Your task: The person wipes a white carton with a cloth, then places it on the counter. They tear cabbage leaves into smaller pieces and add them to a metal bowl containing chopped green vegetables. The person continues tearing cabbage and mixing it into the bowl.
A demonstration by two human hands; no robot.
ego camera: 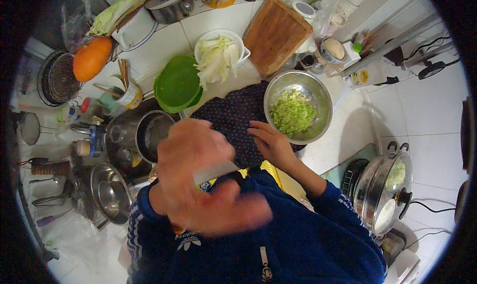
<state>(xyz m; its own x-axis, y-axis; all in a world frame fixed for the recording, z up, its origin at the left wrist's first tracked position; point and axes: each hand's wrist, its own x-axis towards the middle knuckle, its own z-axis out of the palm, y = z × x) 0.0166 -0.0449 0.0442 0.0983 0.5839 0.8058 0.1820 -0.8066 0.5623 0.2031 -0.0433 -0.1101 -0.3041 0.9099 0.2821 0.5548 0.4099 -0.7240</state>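
My left hand (201, 179) is raised close to the camera and badly blurred, with the thumb side and fingers apart. A pale grey flat strip shows between them; whether the hand holds it cannot be told. My right hand (271, 142) has its fingers apart over a dark patterned cloth (238, 116) and holds nothing visible. Just beyond it, a steel bowl (323, 125) contains finely chopped green vegetable (294, 112). Behind the cloth, pale leafy cabbage pieces (220, 56) hang over the rim of a white basket (244, 54), beside a green plastic basket (177, 84).
A wooden cutting board (277, 34) leans at the back. On the left are a sink with a metal pot (152, 134), steel bowls (110, 194), a chopstick holder (132, 97) and an orange pumpkin (92, 59). At right stands a glass-lidded electric pan (385, 190).
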